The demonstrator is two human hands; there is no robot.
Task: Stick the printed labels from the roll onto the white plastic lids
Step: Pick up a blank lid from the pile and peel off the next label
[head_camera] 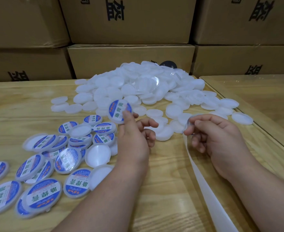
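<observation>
- White labelled lid (120, 113), frame centre, pinched in my left hand (133, 139), raised clear of the labelled pile (42, 164).
- Right hand (216, 139) pinches the backing strip (203, 178), feeding the next label.

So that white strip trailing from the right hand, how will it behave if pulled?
The backing strip hangs and curves loosely from the right hand, so it is probably floppy and light. It looks smooth and glossy, so likely slippery, sliding easily over the table.
</observation>
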